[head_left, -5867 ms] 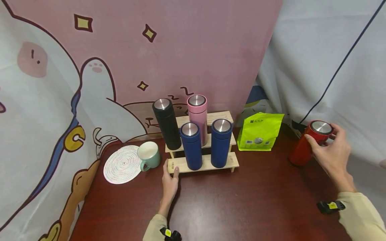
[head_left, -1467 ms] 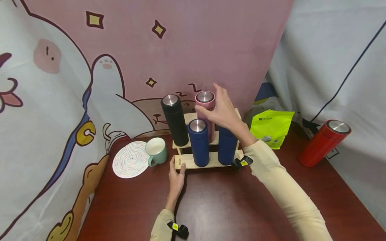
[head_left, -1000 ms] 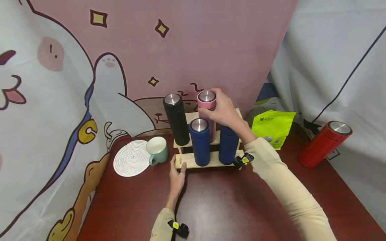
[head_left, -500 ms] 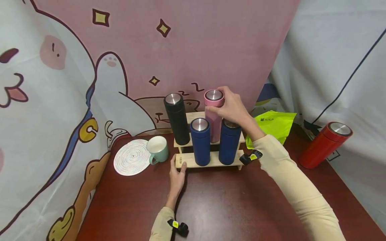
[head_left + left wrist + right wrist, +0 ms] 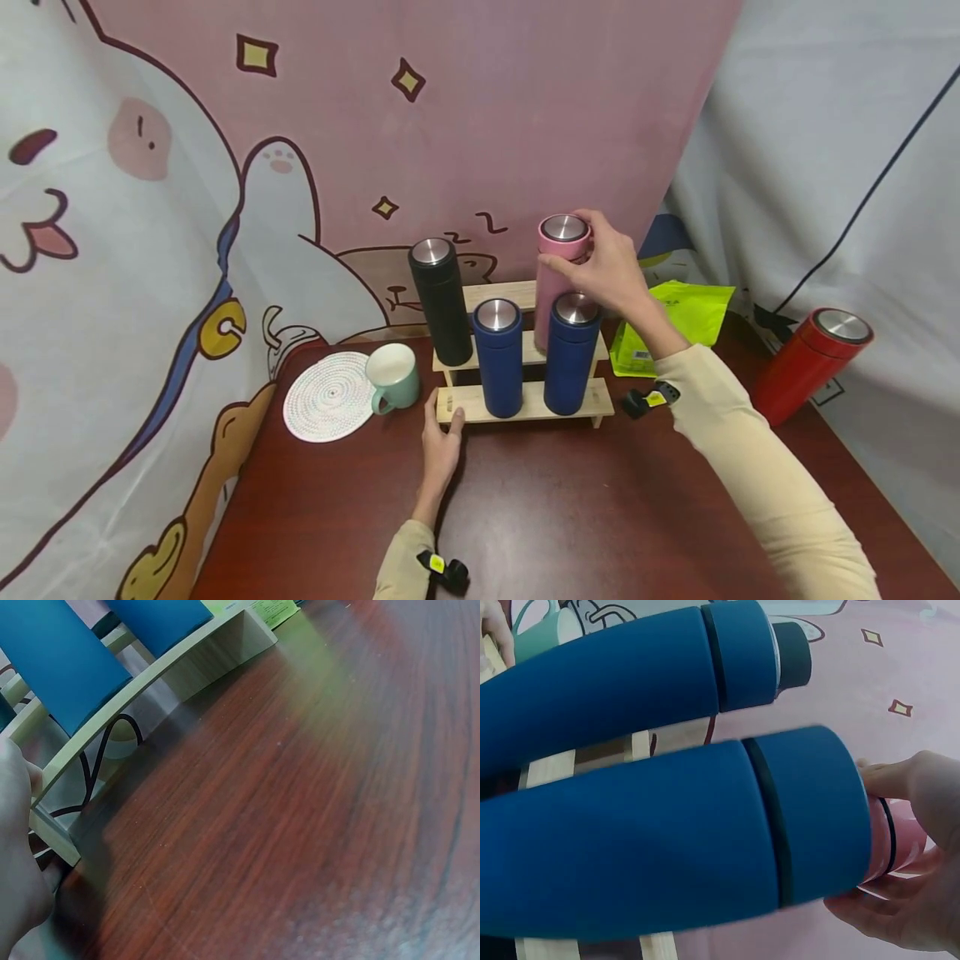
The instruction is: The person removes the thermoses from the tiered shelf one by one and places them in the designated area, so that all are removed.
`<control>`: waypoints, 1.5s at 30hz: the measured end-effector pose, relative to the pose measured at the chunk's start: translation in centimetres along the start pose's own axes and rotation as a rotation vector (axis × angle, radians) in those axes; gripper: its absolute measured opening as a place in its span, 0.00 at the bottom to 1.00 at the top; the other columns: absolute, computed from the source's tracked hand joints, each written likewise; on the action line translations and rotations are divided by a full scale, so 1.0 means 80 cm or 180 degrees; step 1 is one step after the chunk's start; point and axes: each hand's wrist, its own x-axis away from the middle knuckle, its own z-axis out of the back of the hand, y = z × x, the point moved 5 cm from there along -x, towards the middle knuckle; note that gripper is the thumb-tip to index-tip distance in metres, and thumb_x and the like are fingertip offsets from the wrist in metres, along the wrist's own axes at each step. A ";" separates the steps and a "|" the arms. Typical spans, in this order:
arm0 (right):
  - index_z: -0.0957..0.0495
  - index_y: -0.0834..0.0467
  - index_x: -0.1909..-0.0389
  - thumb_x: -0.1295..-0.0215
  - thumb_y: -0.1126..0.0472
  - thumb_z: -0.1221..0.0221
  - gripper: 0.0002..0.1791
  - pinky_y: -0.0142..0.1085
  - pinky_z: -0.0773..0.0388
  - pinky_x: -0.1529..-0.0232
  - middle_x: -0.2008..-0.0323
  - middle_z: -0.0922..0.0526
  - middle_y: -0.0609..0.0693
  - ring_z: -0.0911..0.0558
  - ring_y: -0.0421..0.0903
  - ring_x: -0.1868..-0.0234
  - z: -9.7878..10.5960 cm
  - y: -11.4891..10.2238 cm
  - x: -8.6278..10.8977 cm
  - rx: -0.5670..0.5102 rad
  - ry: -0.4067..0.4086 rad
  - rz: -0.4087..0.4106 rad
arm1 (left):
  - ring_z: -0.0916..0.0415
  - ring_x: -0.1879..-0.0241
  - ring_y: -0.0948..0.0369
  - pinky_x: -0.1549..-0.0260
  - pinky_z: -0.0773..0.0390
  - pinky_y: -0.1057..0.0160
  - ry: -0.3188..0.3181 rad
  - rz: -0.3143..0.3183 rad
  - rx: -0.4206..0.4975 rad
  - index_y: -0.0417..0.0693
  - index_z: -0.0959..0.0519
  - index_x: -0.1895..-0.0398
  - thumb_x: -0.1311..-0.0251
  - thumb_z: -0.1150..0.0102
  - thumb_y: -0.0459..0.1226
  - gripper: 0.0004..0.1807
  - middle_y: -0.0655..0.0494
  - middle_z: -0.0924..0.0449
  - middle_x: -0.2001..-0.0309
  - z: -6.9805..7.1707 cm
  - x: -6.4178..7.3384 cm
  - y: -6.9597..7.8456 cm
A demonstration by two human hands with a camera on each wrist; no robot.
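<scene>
With my right hand (image 5: pixel 611 265) I grip a pink thermos bottle (image 5: pixel 550 287) near its steel-topped lid. It stands upright at the right of the wooden tiered rack (image 5: pixel 480 407), on or just over the middle step; its base is partly hidden. My left hand (image 5: pixel 440 442) holds the left end of the rack's front step, thumb on top. Two blue thermos bottles (image 5: pixel 502 367) (image 5: pixel 630 847) stand on that front step. A black thermos bottle (image 5: pixel 442 308) is at the left of the middle step. In the right wrist view my fingers curl round the pink lid.
A red thermos bottle (image 5: pixel 813 362) stands at the table's right. Behind my right forearm is a lime-green pouch (image 5: pixel 686 312). A green mug (image 5: pixel 395 379) stands left of the rack, beside a round woven mat (image 5: pixel 326 398). A printed cloth (image 5: pixel 562 108) hangs behind.
Earlier my right hand was at the red bottle, then came to the pink one and gripped its lid. The pink bottle has since shifted right along the rack. My left hand keeps its hold.
</scene>
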 end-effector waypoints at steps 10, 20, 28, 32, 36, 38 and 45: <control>0.36 0.63 0.30 0.39 0.47 0.30 0.43 0.53 0.20 0.49 0.42 0.21 0.65 0.19 0.60 0.50 0.035 0.016 0.009 0.0101 0.0163 -0.0239 | 0.36 0.28 0.46 0.29 0.41 0.43 -0.0020 0.0007 0.0004 0.45 0.38 0.24 0.31 0.40 0.36 0.33 0.41 0.31 0.28 -0.003 -0.001 -0.002; 0.35 0.62 0.31 0.39 0.46 0.31 0.42 0.46 0.24 0.55 0.45 0.21 0.64 0.21 0.59 0.53 0.060 0.033 0.023 0.0183 0.0299 -0.0283 | 0.35 0.29 0.46 0.30 0.39 0.43 -0.0053 0.0065 -0.0026 0.45 0.39 0.24 0.31 0.40 0.35 0.34 0.40 0.31 0.29 0.000 0.001 -0.005; 0.34 0.62 0.31 0.40 0.45 0.31 0.42 0.25 0.33 0.59 0.46 0.20 0.63 0.20 0.58 0.53 0.089 0.038 0.035 0.0284 0.0382 -0.0261 | 0.35 0.29 0.47 0.30 0.39 0.43 -0.0027 0.0044 -0.0025 0.45 0.39 0.24 0.32 0.41 0.33 0.34 0.41 0.31 0.29 0.003 0.002 -0.004; 0.34 0.60 0.31 0.40 0.44 0.30 0.42 0.20 0.36 0.61 0.45 0.20 0.63 0.20 0.60 0.52 0.106 0.039 0.043 0.0332 0.0380 -0.0305 | 0.36 0.28 0.47 0.29 0.40 0.44 -0.0040 0.0035 -0.0006 0.44 0.39 0.24 0.31 0.41 0.33 0.34 0.42 0.32 0.28 0.002 0.003 -0.004; 0.34 0.61 0.30 0.40 0.46 0.29 0.43 0.16 0.37 0.62 0.44 0.20 0.65 0.20 0.63 0.51 0.123 0.045 0.053 0.0304 0.0397 -0.0359 | 0.36 0.28 0.47 0.29 0.41 0.44 -0.0037 0.0030 0.0015 0.44 0.39 0.23 0.31 0.41 0.34 0.34 0.42 0.32 0.28 0.001 0.002 -0.004; 0.34 0.61 0.30 0.40 0.47 0.29 0.43 0.15 0.37 0.63 0.44 0.21 0.65 0.20 0.63 0.51 0.130 0.050 0.058 0.0304 0.0416 -0.0403 | 0.37 0.28 0.47 0.29 0.41 0.44 -0.0036 0.0028 0.0014 0.44 0.39 0.23 0.31 0.41 0.34 0.34 0.42 0.32 0.28 0.000 0.002 -0.004; 0.35 0.61 0.29 0.39 0.47 0.31 0.43 0.20 0.37 0.64 0.45 0.22 0.67 0.23 0.62 0.52 0.152 0.073 0.079 0.0448 0.0452 -0.0568 | 0.36 0.28 0.46 0.29 0.40 0.42 -0.0031 -0.0006 -0.0026 0.43 0.39 0.24 0.31 0.41 0.35 0.34 0.42 0.33 0.27 -0.002 -0.001 -0.005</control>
